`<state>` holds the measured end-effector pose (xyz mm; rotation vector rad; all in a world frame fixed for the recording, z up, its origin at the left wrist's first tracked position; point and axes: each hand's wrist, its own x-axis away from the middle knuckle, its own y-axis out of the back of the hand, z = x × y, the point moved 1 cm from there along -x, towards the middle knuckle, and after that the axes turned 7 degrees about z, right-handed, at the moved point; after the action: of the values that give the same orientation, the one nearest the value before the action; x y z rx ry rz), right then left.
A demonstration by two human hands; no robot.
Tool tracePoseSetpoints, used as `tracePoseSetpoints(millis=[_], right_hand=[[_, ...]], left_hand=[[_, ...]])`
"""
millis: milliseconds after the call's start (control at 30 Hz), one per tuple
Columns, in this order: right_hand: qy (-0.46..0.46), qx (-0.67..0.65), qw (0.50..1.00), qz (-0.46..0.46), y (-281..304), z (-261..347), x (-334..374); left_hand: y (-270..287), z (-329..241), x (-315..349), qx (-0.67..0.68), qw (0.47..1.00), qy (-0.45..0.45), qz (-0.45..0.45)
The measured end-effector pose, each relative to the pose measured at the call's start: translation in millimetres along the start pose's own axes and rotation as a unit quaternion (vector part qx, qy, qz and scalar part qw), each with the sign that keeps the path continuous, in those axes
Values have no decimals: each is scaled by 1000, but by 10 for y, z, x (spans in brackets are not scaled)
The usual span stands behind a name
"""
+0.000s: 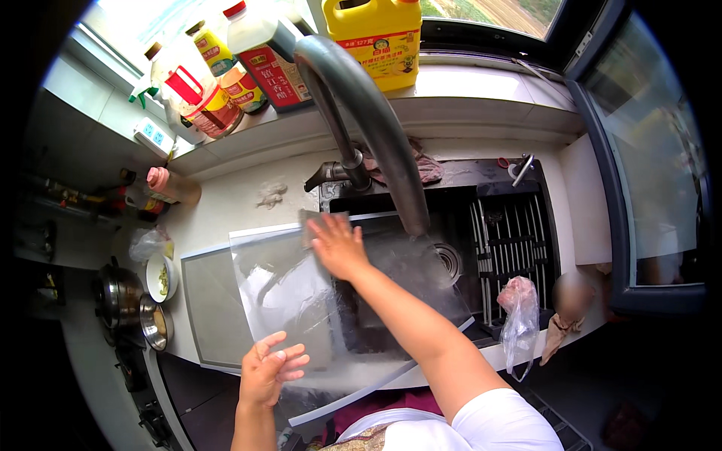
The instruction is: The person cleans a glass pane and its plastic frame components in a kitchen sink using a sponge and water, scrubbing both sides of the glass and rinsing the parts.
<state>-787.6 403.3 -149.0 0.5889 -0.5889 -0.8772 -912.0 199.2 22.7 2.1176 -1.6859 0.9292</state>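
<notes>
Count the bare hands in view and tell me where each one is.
2: the right hand lies on a grey cloth at the far edge of the wet panel; the left hand is open near the panel's left edge.

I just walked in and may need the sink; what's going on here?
A person's right hand lies spread on a grey-brown cloth or pad, against a wet-looking, translucent, white-edged panel. That panel spans the pale counter and part of the black sink. The left hand is open, apparently holding nothing. A grey, pale-framed rectangular panel lies partly beneath the translucent one.
</notes>
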Motion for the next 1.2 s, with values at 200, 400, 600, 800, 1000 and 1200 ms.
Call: tracePoseSetpoints(millis=[200,400,600,800,1000,1200], right_hand=[[-356,-88,930,36,164,-1906,410],[-21,-29,998,55,1,-281,609],[202,-20,978,56,-1,1194,486],[-4,-18,999,26,37,215,-140],[-271,-98,956,59,145,-1850,5],[-181,-46,980,61,13,-1574,157]], left_hand=[[9,-13,18,2,999,10,36],[-25,-33,32,4,1000,7,30],[-10,-18,23,1,999,13,31],[-23,13,19,-11,1000,6,9],[-6,55,20,-4,1000,-15,9],[-15,59,-3,-13,1000,-19,18]])
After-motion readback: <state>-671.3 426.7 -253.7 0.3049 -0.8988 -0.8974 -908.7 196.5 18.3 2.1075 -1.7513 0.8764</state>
